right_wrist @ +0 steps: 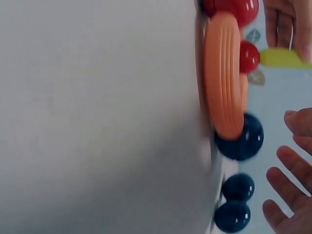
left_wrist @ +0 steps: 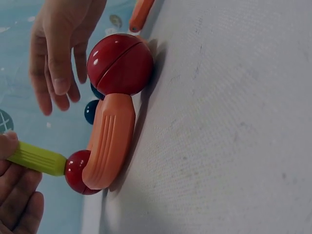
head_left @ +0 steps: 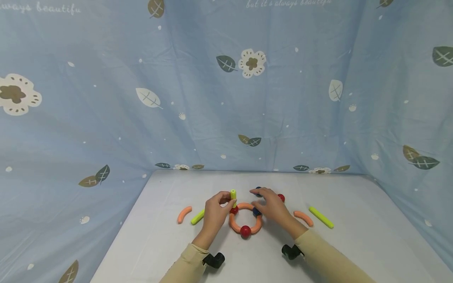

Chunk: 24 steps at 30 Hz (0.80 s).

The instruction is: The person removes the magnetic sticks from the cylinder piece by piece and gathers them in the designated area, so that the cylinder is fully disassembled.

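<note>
Blue cloth backdrop, printed with leaves and flowers, hangs across the far side and down the left and right. White table in front of it.

Two tan sleeves, left and right, reach in from the near edge.

Left hand: thumb and fingers pinch a yellow-green rod. Right hand: fingers loosely spread, grip empty, over the right side of the work, apart from the balls in the right wrist view.

Ring of three curved orange pieces and three balls, lying on the table between the hands.

Pinched yellow-green rod stands roughly upright at the ring's far left, lower end touching a red ball there. Second rod lies left, partly behind the left hand; third rod lies far to the right.

Loose curved pieces: one at left, one at right, beside the third rod.

Ring's balls: near red, far-left red under the rod, far-right dark blue. Beyond the ring, two loose dark blue balls side by side; loose red ball just beyond the right hand.
</note>
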Each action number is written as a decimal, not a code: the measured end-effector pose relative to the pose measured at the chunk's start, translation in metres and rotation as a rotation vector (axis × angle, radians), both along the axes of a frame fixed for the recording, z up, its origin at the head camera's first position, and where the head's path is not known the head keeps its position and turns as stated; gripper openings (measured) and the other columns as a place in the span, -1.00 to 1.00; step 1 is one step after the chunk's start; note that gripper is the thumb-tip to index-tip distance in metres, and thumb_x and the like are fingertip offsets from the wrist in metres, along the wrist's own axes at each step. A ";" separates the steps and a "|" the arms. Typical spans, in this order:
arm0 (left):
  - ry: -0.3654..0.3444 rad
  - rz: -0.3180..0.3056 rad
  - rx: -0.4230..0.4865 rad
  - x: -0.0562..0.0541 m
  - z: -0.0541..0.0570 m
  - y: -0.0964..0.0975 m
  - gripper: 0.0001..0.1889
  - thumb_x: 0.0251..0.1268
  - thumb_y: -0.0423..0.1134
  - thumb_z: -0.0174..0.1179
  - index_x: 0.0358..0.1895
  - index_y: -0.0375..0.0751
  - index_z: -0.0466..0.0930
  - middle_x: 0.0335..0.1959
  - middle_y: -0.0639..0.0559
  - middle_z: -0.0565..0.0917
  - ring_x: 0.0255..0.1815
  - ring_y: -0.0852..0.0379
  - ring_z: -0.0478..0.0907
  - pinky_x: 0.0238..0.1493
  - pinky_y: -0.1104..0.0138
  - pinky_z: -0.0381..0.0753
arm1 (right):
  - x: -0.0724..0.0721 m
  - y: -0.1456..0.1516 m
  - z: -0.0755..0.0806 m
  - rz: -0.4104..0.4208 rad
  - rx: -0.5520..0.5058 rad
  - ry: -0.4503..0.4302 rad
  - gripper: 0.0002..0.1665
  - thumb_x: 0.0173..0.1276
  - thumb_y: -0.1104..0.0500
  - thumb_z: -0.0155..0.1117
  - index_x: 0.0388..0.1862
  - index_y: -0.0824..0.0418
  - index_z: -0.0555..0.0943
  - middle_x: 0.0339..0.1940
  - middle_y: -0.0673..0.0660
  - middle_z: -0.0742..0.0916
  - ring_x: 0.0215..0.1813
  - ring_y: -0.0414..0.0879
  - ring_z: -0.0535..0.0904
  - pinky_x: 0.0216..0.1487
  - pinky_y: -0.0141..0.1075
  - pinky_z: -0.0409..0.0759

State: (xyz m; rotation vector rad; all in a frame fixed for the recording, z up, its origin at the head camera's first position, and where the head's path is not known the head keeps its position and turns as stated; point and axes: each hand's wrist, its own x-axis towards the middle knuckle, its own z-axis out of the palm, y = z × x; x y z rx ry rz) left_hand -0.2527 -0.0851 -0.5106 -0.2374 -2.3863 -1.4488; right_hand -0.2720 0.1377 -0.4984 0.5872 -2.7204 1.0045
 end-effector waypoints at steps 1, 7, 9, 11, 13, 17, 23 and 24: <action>0.001 -0.006 0.004 0.000 0.000 0.000 -0.80 0.25 -0.19 0.46 -0.09 -0.01 0.73 -0.22 0.19 0.78 -0.15 0.20 0.73 0.00 0.11 0.71 | 0.002 -0.002 -0.001 0.011 -0.009 -0.009 -0.53 0.31 0.17 0.50 0.20 0.16 0.67 0.16 0.11 0.71 0.24 0.10 0.59 0.22 0.05 0.58; -0.005 -0.021 0.003 0.002 0.000 0.001 -0.80 0.26 -0.20 0.45 -0.08 -0.01 0.73 -0.21 0.20 0.78 -0.13 0.21 0.73 0.03 0.13 0.70 | 0.010 -0.014 -0.008 0.057 -0.015 -0.060 -0.58 0.31 0.16 0.50 0.14 0.16 0.70 0.12 0.09 0.73 0.23 0.10 0.61 0.22 0.08 0.58; -0.011 -0.023 0.001 0.002 0.000 0.000 -0.80 0.27 -0.21 0.45 -0.07 -0.02 0.73 -0.21 0.19 0.78 -0.12 0.20 0.73 0.04 0.12 0.70 | 0.011 -0.017 -0.010 0.069 -0.038 -0.080 -0.60 0.30 0.17 0.50 0.12 0.15 0.71 0.11 0.08 0.74 0.22 0.08 0.61 0.22 0.06 0.58; -0.014 -0.028 0.004 0.002 0.000 0.000 -0.80 0.28 -0.22 0.44 -0.06 -0.03 0.73 -0.20 0.19 0.78 -0.11 0.20 0.73 0.05 0.11 0.69 | 0.011 -0.020 -0.012 0.075 -0.054 -0.092 -0.60 0.29 0.16 0.51 0.11 0.12 0.72 0.10 0.06 0.74 0.21 0.07 0.62 0.21 0.05 0.59; -0.013 -0.032 0.005 0.002 0.000 0.000 -0.80 0.29 -0.22 0.43 -0.05 -0.04 0.73 -0.18 0.18 0.78 -0.11 0.20 0.73 0.04 0.13 0.70 | 0.009 -0.022 -0.014 0.078 -0.071 -0.115 -0.61 0.29 0.15 0.51 0.10 0.09 0.72 0.10 0.05 0.73 0.20 0.05 0.62 0.20 0.05 0.60; -0.014 -0.040 0.009 0.003 0.000 -0.001 -0.79 0.29 -0.21 0.43 -0.04 -0.03 0.73 -0.17 0.19 0.78 -0.09 0.21 0.72 0.05 0.17 0.69 | 0.004 -0.026 -0.021 0.099 -0.087 -0.158 -0.60 0.30 0.15 0.51 0.12 0.08 0.71 0.07 0.02 0.73 0.15 -0.01 0.65 0.18 -0.03 0.63; -0.002 -0.056 0.014 0.002 0.000 -0.001 -0.79 0.28 -0.24 0.43 -0.05 -0.04 0.72 -0.16 0.15 0.78 -0.07 0.15 0.73 0.05 0.12 0.69 | -0.002 -0.031 -0.023 0.152 -0.074 -0.181 -0.62 0.31 0.17 0.49 0.10 0.14 0.71 0.03 0.02 0.74 0.12 -0.05 0.67 0.19 -0.08 0.63; -0.001 -0.059 0.013 0.002 0.000 -0.002 -0.79 0.27 -0.24 0.43 -0.05 -0.04 0.72 -0.16 0.14 0.78 -0.07 0.14 0.73 0.04 0.11 0.69 | -0.003 -0.032 -0.023 0.151 -0.067 -0.184 -0.63 0.31 0.17 0.49 0.10 0.13 0.71 0.03 0.01 0.75 0.12 -0.05 0.67 0.19 -0.08 0.63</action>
